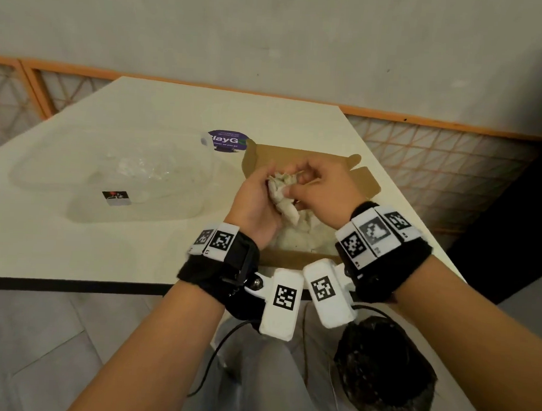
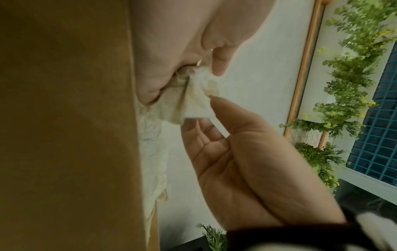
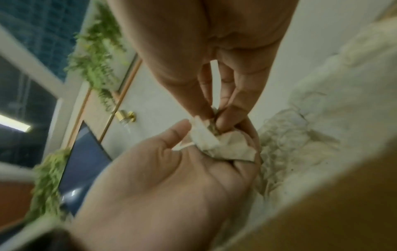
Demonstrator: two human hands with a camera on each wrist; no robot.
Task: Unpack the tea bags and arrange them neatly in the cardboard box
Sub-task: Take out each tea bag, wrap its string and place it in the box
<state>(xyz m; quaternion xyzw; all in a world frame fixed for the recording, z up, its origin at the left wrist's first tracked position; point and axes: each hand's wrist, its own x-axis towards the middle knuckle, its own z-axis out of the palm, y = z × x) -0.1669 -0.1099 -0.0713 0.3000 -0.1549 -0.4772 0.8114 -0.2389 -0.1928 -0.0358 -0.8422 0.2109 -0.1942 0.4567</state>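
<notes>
left hand point(image 1: 257, 201) is cupping a crumpled tea bag point(image 1: 281, 193), steadying it | right hand point(image 1: 314, 185) is pinching its top, likely to straighten it | both are hovering just above the cardboard box point(image 1: 363, 182), where more tea bags point(image 1: 296, 238) are lying beneath

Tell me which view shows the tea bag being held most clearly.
The right wrist view: the tea bag fills mid-frame, pinched by both the left hand and right hand. The left wrist view shows it partly tucked behind fingers. In the head view it is small and mostly covered.
</notes>
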